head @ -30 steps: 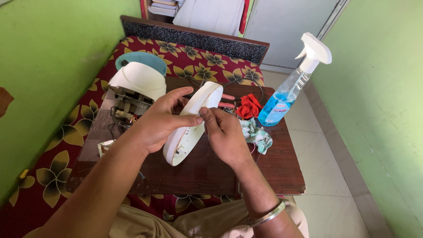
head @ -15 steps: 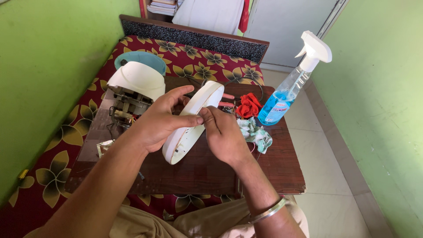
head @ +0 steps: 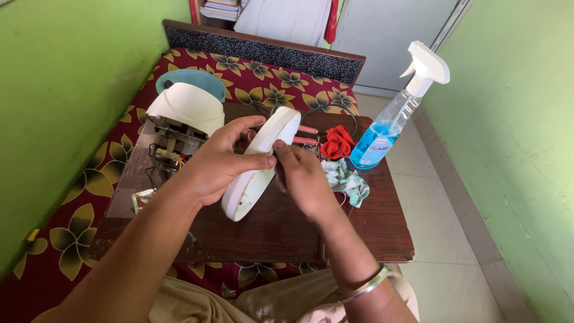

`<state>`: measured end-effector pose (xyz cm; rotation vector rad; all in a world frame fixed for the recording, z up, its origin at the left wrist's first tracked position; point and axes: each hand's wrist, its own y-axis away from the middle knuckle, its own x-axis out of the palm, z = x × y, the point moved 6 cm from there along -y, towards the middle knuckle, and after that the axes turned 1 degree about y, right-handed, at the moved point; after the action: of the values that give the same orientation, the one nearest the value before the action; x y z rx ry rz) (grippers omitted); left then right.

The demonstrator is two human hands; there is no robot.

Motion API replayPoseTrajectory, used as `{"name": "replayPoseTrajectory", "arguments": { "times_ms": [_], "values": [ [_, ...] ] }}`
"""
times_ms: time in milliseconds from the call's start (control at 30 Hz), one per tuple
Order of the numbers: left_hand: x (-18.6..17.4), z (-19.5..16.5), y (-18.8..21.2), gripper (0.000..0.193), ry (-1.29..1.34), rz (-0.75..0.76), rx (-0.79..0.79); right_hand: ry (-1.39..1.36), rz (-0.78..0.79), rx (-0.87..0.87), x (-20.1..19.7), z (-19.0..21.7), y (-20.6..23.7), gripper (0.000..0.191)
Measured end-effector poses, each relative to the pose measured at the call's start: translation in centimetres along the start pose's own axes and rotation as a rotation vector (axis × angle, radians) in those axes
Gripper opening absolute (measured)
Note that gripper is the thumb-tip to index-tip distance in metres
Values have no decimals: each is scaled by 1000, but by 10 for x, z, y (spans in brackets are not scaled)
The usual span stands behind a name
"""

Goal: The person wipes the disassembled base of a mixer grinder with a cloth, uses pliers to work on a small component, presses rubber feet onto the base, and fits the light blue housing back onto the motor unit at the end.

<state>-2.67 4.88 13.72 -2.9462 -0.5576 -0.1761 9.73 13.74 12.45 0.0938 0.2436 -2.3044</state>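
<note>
My left hand [head: 216, 166] grips a white oval plastic cover [head: 261, 161], held on edge above a small dark wooden table [head: 371, 230]. The thumb lies across its rim and the fingers wrap behind it. My right hand [head: 306, 178] is at the cover's right side, its fingertips pressed to the rim near my left thumb. A metal bangle [head: 365, 285] sits on that wrist. To the left on the table stands an opened appliance [head: 179, 128] with a white domed shell and bare metal works.
A spray bottle of blue liquid [head: 391, 116] stands at the table's far right. A red cloth [head: 336, 142] and a patterned rag [head: 348, 181] lie beside it. A teal bowl [head: 191, 79] rests on the floral red bedspread [head: 72, 239]. Green walls close in on both sides.
The cover and both hands have stayed nearly in place; my right fingertips have shifted slightly along the cover's rim.
</note>
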Motion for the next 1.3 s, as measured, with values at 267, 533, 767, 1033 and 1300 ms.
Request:
{"name": "replayPoseTrajectory", "arguments": {
  "times_ms": [267, 533, 767, 1033, 1300],
  "values": [
    [1, 0, 1, 71, -28, 2, 73, 534, -121, -525, -4, 33, 13, 26],
    [5, 1, 3, 78, -46, 38, 82, 143, 70, -137, -2, -12, -6, 39],
    [4, 1, 3, 79, -62, 40, 79, -207, 186, -51, 3, -22, -7, 38],
    [5, 0, 3, 75, -87, 45, 54, -476, 154, 291, 7, -20, 0, 32],
    [6, -1, 0, 74, -74, 40, 84, 105, -11, -187, -5, 5, 3, 29]
  ]
}}
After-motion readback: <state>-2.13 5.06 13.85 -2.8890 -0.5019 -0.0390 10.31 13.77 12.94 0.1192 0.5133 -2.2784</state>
